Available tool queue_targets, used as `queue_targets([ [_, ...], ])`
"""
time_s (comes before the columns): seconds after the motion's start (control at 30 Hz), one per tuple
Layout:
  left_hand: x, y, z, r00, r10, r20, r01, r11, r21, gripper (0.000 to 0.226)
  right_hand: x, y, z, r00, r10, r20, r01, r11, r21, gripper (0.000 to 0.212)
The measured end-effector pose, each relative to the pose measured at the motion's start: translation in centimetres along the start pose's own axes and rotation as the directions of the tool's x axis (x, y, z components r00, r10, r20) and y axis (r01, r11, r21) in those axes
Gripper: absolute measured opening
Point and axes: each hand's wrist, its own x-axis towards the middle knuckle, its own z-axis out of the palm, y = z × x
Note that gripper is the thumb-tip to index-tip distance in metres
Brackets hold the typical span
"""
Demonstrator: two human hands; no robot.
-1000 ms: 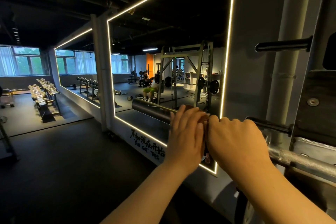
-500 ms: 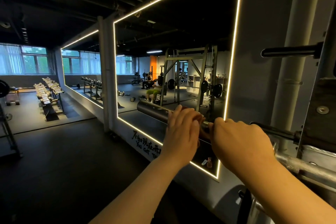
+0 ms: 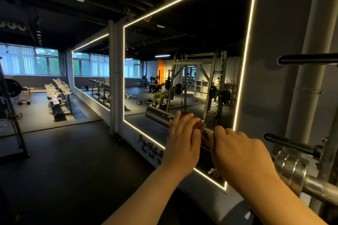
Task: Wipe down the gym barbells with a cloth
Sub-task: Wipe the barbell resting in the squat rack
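Closest in, reaches up from the lower edge with two bare forearms toward a barbell (image 3: 157, 115) lying level on a rack (image 3: 329, 160) at right. Curls the right hand (image 3: 236, 150) over the bar, knuckles up, with the grip closed around the steel just inside the thick sleeve; cannot tell what lies beneath those fingers. Sets the left hand (image 3: 182, 139) just beside it, thumb near the right knuckles, fingers almost straight across the sleeve, with the grip open and pressing a brown cloth (image 3: 196, 121) onto the metal. Shows only a bunched edge of that cloth past the fingertips, on top of the sleeve. Leaves the dark outer end of the sleeve bare, pointing left. Farther right, catches ringed collars (image 3: 290, 166) and the rough silver shaft running off-frame, with black pegs (image 3: 290, 144) jutting from the rack above. Just behind the bar, takes in a large wall mirror (image 3: 182, 42) edged by a bright light strip (image 3: 244, 60), with black lettering (image 3: 150, 149) on its base. Reflects a steel lifting frame (image 3: 199, 82) hung with plates and a seated person (image 3: 160, 96) in yellow-green shorts. Beyond, across dark floor (image 3: 54, 170), picks out long dumbbell racks (image 3: 58, 95) and, farthest back, curtained windows (image 3: 27, 60) showing green outside.
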Motion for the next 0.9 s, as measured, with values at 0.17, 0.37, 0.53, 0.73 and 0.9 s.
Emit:
queue_targets([
  [0.17, 2.4, -3.7, -1.5, 0.998, -0.066, 0.015, 0.066, 0.997, -0.027, 0.037, 0.0, 0.0, 0.3, 0.999, -0.019, -0.048, 0.019, 1.000, 0.003, 0.037],
  [0.37, 3.1, -2.9, -0.6, 0.995, -0.066, -0.070, 0.066, 0.998, -0.005, 0.037, 0.1, 0.1, 0.7, 0.997, -0.028, -0.066, 0.027, 0.999, -0.017, 0.040],
  [0.53, 2.5, -4.9, -1.1, 0.996, 0.075, -0.044, -0.076, 0.997, -0.019, 0.037, 0.2, 0.2, 0.9, 0.996, -0.051, -0.075, 0.050, 0.999, -0.011, 0.040],
  [0.73, 7.4, -9.4, -3.0, 0.979, -0.140, -0.148, 0.140, 0.990, -0.011, 0.031, 0.1, 0.0, 1.1, 0.994, -0.058, -0.090, 0.056, 0.998, -0.023, 0.043],
  [0.9, 6.5, -8.7, -2.1, 0.979, -0.108, -0.175, 0.105, 0.994, -0.028, 0.026, 0.2, 0.1, 1.2, 0.994, -0.054, -0.097, 0.051, 0.998, -0.028, 0.044],
])
